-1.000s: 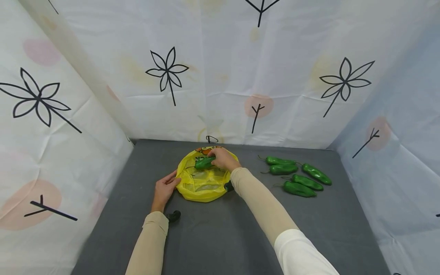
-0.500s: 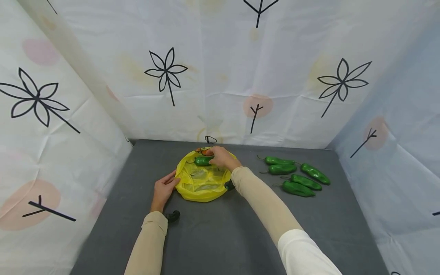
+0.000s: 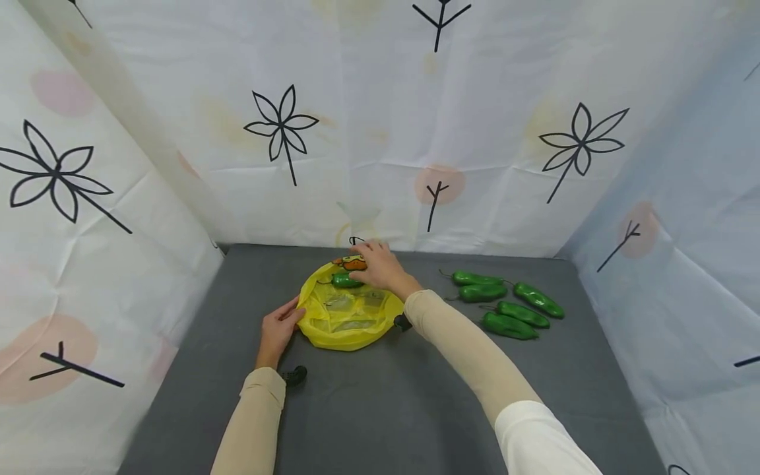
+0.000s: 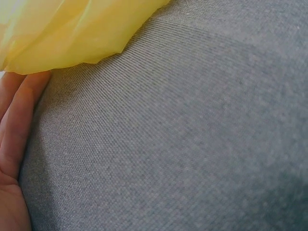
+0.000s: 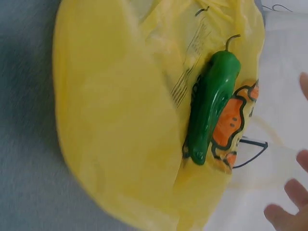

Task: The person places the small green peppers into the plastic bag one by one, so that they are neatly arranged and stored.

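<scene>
Chili pepper point(image 5: 214, 103), green and glossy, lies inside a yellow plastic bag point(image 3: 344, 340). Left hand point(image 3: 279, 327) pinches the bag's edge; right hand point(image 3: 381, 269), fingers spread, holds nothing above its far side. Five more green chilies point(image 3: 522, 315) lie to the right.

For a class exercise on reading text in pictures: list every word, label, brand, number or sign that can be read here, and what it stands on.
No word, brand or number can be read.
Yellow bag: dark print, possibly lines of text, too small and blurred to read; also an orange cartoon figure.
Backdrop: line drawings, no legible writing.
Green peppers: no labels visible.
</scene>
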{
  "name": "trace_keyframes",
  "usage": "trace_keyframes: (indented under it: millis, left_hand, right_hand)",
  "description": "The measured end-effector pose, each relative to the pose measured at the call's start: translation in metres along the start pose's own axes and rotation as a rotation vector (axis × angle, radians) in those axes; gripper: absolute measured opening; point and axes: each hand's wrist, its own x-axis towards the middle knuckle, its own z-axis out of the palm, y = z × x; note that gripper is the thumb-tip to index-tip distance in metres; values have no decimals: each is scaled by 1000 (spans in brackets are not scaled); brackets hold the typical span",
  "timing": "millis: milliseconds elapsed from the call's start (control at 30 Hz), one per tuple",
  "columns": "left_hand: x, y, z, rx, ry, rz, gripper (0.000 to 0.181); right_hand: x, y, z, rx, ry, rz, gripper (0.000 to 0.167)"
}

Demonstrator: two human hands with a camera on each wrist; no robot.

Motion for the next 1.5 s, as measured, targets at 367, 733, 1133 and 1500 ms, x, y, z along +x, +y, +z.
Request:
trace_keyframes:
  millis: [367, 733, 1133, 1500]
  left_hand:
    - [-4, 1, -4, 25, 8, -8, 51]
    - [-6, 1, -2, 23, -3, -4, 51]
    - [-4, -1, -1, 14, -8, 0, 52]
    - [-4, 6, 0, 44, 0, 8, 49]
  right_hand:
    - [-14, 15, -1, -205, 76, 68, 77]
    - [-21, 28, 0, -323, 62, 119, 82]
    - [-30, 50, -3, -334, 85, 151, 84]
    - [-42, 71, -5, -302, 73, 185, 84]
